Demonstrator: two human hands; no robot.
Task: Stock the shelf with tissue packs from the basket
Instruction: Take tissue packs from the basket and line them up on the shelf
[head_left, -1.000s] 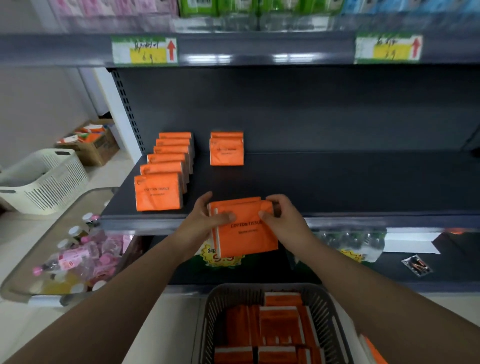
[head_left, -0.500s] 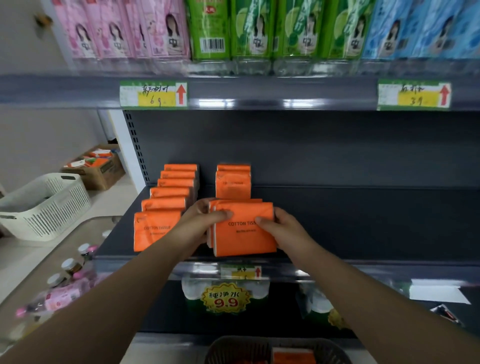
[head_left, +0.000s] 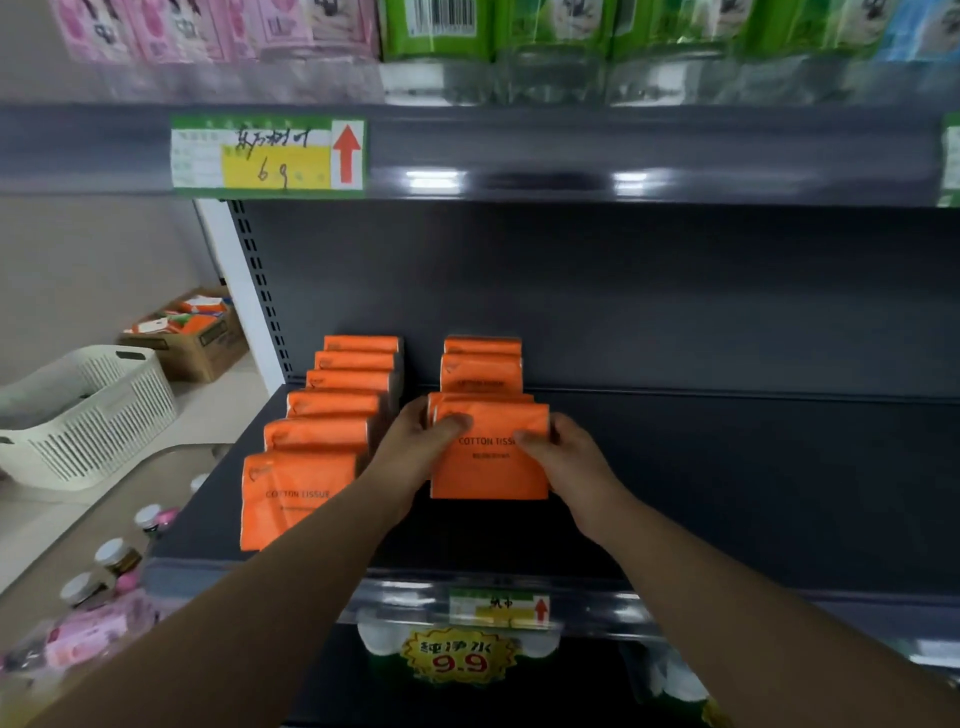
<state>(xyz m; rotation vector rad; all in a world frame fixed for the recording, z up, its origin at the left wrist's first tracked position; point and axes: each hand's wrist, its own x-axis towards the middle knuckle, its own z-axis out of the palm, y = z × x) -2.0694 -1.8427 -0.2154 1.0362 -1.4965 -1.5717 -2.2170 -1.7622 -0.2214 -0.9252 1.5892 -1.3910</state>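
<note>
Two orange tissue packs, pressed together, stand on the dark shelf. My left hand grips their left edge with the thumb across the front. My right hand grips the right edge the same way. Directly behind them stand two more orange packs of the second row. To the left runs a full row of several orange packs from the shelf's back to its front. The basket is out of view.
The upper shelf edge with a price tag hangs above, loaded with pink and green products. The dark shelf stretches bare to the right. A white basket, a cardboard box and bottles lie at left.
Both hands lifted the two packs from above the basket up onto the shelf and pushed them back toward the second row. My view rose, so the basket dropped out of sight.
</note>
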